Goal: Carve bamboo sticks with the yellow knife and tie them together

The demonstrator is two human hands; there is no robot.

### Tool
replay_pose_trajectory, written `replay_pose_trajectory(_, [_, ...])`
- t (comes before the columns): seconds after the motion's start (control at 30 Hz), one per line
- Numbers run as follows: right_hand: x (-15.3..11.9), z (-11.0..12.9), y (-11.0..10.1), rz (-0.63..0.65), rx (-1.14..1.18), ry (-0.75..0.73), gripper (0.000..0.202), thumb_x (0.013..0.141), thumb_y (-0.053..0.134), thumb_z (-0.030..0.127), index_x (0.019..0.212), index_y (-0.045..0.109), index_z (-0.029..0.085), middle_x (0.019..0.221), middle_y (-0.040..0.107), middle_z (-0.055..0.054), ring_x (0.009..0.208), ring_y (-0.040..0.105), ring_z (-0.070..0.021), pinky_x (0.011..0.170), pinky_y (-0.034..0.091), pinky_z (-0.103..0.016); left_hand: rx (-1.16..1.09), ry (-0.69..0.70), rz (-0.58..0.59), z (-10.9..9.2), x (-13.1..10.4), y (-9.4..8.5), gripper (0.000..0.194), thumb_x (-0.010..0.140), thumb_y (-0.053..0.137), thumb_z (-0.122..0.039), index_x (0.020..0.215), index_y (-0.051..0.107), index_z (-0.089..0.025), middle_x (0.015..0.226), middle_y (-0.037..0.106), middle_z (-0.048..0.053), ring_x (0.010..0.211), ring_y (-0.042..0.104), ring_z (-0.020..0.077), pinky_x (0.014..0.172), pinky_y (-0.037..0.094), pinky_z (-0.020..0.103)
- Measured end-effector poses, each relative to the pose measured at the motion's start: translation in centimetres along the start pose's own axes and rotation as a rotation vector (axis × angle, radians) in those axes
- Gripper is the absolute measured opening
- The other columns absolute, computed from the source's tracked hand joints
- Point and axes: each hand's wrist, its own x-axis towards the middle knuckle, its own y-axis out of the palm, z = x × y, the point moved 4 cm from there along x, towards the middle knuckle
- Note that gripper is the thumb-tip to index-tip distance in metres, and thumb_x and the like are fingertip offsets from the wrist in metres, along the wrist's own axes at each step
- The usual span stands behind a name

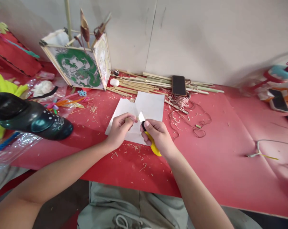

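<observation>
In my right hand (157, 132) is a yellow utility knife (154, 147) with a black collar, its pale blade (141, 116) out and pointing away from me. My left hand (122, 127) is closed in a pinch just left of the blade; whatever lies between its fingertips is too small to make out. Both hands are above white paper (150, 103) on the red table (206, 159). Thin pale shavings (144, 167) are scattered along the paper's near edge.
Bamboo sticks (139, 84) and a phone (178, 85) lie along the wall, with tangled string (182, 103) nearby. A dragon-painted lantern frame (79, 68) stands at back left, a dark bottle (38, 119) at left. A cable (257, 148) lies right.
</observation>
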Motion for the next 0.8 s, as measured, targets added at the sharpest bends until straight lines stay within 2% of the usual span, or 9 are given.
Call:
replay_pose_trajectory(0.1, [0.2, -0.3, 0.1, -0.016, -0.053, -0.016, 0.037, 0.091, 0.061, 0.051, 0.076, 0.057, 0.018, 0.052, 0.05, 0.005, 0.04, 0.041, -0.0065, 0.041, 0.03, -0.021, 0.009, 0.019, 0.034, -0.7, -0.5, 0.4, 0.027, 0.096, 0.061, -0.04, 0.082, 0.066, -0.018, 0.057, 0.04, -0.004, 0.05, 0.034, 0.0083, 0.045, 0.027, 0.024])
replay_pose_trajectory(0.2, [0.2, -0.3, -0.2, -0.042, -0.027, -0.012, 0.035, 0.091, 0.061, 0.05, 0.077, 0.056, 0.018, 0.052, 0.05, 0.005, 0.039, 0.04, -0.0061, 0.04, 0.029, -0.021, 0.02, 0.048, 0.092, -1.3, -1.1, 0.8, 0.025, 0.098, 0.059, -0.041, 0.094, 0.068, -0.018, 0.063, 0.045, -0.003, 0.054, 0.036, 0.0083, 0.047, 0.029, 0.023])
replay_pose_trajectory(0.4, [0.2, -0.2, -0.3, -0.01, -0.037, 0.003, 0.034, 0.093, 0.059, 0.048, 0.077, 0.056, 0.018, 0.052, 0.05, 0.005, 0.038, 0.04, -0.0059, 0.039, 0.028, -0.02, -0.041, 0.008, 0.182, -1.5, -1.6, 1.2, 0.025, 0.099, 0.057, -0.041, 0.104, 0.064, -0.017, 0.072, 0.049, -0.001, 0.058, 0.037, 0.0077, 0.052, 0.032, 0.022])
replay_pose_trajectory(0.63, [0.1, -0.4, 0.2, 0.068, -0.064, -0.009, 0.036, 0.095, 0.056, 0.048, 0.077, 0.056, 0.018, 0.052, 0.049, 0.005, 0.038, 0.042, -0.0061, 0.04, 0.03, -0.02, -0.064, 0.029, 0.246, -1.6, -1.5, 1.3, 0.024, 0.101, 0.051, -0.037, 0.092, 0.059, -0.017, 0.073, 0.045, -0.001, 0.06, 0.034, 0.0093, 0.053, 0.029, 0.024])
replay_pose_trajectory(0.8, [0.1, -0.3, 0.1, 0.074, -0.079, -0.011, 0.036, 0.095, 0.056, 0.048, 0.076, 0.056, 0.018, 0.052, 0.049, 0.005, 0.038, 0.041, -0.0061, 0.04, 0.029, -0.021, -0.021, 0.03, 0.233, -1.4, -1.5, 1.1, 0.021, 0.101, 0.047, -0.03, 0.086, 0.057, -0.017, 0.072, 0.044, -0.001, 0.061, 0.036, 0.0099, 0.054, 0.03, 0.024])
